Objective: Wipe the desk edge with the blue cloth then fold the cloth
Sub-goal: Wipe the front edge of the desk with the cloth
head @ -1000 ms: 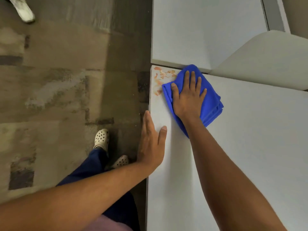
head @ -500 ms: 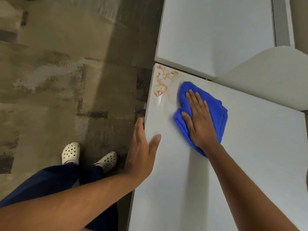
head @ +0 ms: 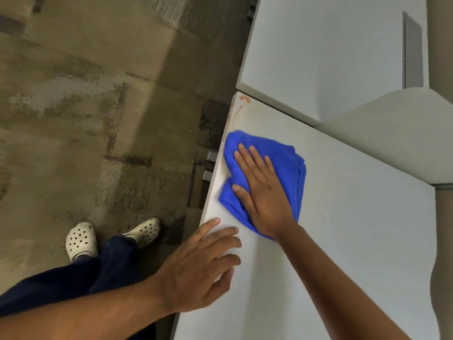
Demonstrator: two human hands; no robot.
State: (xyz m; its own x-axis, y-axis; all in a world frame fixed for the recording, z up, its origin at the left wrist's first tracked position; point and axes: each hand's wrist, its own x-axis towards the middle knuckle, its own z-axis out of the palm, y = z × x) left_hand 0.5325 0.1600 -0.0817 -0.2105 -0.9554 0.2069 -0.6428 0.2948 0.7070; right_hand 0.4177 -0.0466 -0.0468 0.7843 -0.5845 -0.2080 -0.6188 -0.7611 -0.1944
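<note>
A folded blue cloth (head: 286,155) lies on the white desk (head: 355,229) close to its left edge. My right hand (head: 262,192) presses flat on the cloth, fingers spread and pointing away from me. A faint orange smear (head: 244,100) remains at the desk's far left corner, beyond the cloth. My left hand (head: 198,268) rests palm down on the desk's left edge, nearer to me, fingers apart and holding nothing.
A second white desk (head: 331,52) adjoins at the back, and a curved pale panel (head: 397,133) stands at the right. Patterned carpet (head: 85,119) lies to the left, where my legs and white clogs (head: 81,239) stand. Drawer handles (head: 209,165) show below the desk edge.
My right hand slid the cloth left to the desk edge and toward me, and most of the orange stain is gone. My left hand shifted further onto the desk top.
</note>
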